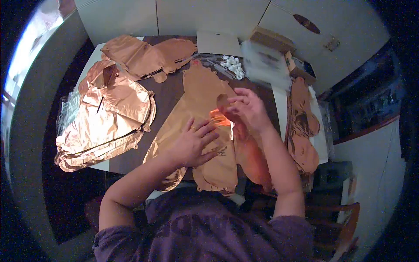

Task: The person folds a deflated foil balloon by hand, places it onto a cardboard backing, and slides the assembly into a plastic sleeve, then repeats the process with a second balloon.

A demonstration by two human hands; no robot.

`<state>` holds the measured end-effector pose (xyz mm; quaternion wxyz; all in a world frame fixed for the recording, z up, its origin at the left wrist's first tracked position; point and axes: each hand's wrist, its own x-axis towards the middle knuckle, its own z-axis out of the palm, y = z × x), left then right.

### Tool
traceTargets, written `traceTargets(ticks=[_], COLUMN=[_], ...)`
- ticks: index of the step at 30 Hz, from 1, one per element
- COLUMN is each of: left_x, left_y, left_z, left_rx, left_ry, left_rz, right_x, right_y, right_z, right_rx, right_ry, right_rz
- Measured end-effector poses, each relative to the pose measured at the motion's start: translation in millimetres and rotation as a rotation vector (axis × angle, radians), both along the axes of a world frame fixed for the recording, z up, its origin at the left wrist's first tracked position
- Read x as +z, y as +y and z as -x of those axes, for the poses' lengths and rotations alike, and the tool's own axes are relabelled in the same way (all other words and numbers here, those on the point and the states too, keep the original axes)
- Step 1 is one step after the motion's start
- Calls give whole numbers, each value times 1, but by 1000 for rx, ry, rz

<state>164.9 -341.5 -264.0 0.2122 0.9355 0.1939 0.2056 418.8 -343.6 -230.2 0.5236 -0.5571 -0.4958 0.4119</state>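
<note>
A flat, copper-coloured foil balloon [192, 102] lies on the dark table in front of me, its rounded lobes towards my body. My left hand [196, 143] rests on it with the fingers spread. Just right of that, my right hand [248, 108] has its thumb and fingers closed at a lifted part of the foil, which folds over there. Below my right wrist, a shiny reddish lobe [251, 159] hangs towards the table's front edge. The fingertips of my right hand are partly hidden by the foil.
Stacked copper foil balloons [104, 118] lie at left, with more foil [148, 56] at the back left. Behind are white small pieces [232, 66], clear plastic bags [264, 63] and a cardboard box [273, 40]. Another foil stack [303, 150] lies right. A chair [349, 222] stands lower right.
</note>
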Motion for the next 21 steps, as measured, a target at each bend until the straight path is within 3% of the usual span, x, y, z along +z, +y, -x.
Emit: traceTargets(ticks=[1,2,3,5,7,18,21], left_x=[0,-1,-1,0,-1,-1,9], left_y=[0,0,0,0,0,1,5], left_z=[0,1,1,0,-1,-1,10], left_rx=[-1,-1,-1,0,7,-4,1], left_ry=[0,-2,-3,2,0,-32,-265], left_rz=[-3,-5,-8,-9,-25,-37,242], right_x=[-9,-15,-16,-17,-22,-21,-19], right_y=[1,3,2,-3,-4,-4,-3], right_z=[-10,-21,-20,-16,-12,-4,-3], right_rx=[-12,-51,26,182,205,324,347], right_ry=[13,-503,-661,-973,-1104,-1386,-1361], right_rz=[-5,5,-116,-366,-367,-291,-248])
